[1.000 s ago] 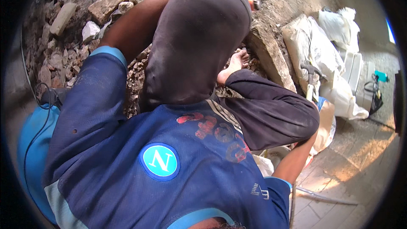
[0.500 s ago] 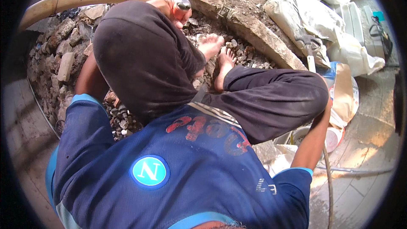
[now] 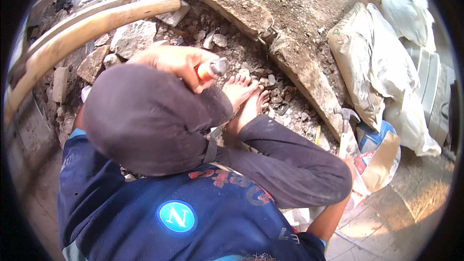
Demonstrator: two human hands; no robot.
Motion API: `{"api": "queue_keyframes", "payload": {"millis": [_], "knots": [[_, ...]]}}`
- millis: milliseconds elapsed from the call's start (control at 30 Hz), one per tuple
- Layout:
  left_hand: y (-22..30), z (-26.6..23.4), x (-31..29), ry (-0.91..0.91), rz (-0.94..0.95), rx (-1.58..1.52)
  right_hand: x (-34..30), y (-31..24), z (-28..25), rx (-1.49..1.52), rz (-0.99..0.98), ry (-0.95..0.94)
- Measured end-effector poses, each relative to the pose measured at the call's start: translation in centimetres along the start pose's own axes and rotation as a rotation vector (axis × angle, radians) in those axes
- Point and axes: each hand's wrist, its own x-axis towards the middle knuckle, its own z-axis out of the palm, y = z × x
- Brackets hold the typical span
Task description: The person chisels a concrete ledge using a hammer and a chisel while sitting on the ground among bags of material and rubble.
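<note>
Near sacks (image 3: 356, 65), contents hidden | right hand (image 3: 350, 162) grips hammer (image 3: 344, 139) | left hand (image 3: 176, 61) grips orange tool (image 3: 208, 71)

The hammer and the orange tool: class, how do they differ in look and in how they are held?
The hammer has a broad, clawed head, whereas the orange tool ends in a rounded grey stub. The hammer's handle is pale, unlike the orange tool's bright grip. The right hand, mostly hidden, holds the hammer, while the left hand, in plainer view, holds the orange tool. Both have greyish ends.

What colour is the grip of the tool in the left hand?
The tool grip is orange, best seen in the head view.
</note>
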Motion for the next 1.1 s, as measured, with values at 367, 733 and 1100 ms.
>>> {"api": "queue_keyframes", "payload": {"millis": [367,733,1100], "knots": [[-5.2,6.1,6.9,-0.054,-0.297,-0.171,9.3,-15.1,-8.2,0.317,-0.026,-0.195],[-6.9,-5.0,15.6,0.754,0.104,-0.179,5.2,-14.4,-17.0,0.353,-0.106,0.112],[15.2,-9.2,12.7,0.285,0.42,-0.087,-3.9,-13.1,-14.7,0.788,-0.188,0.22]]}}
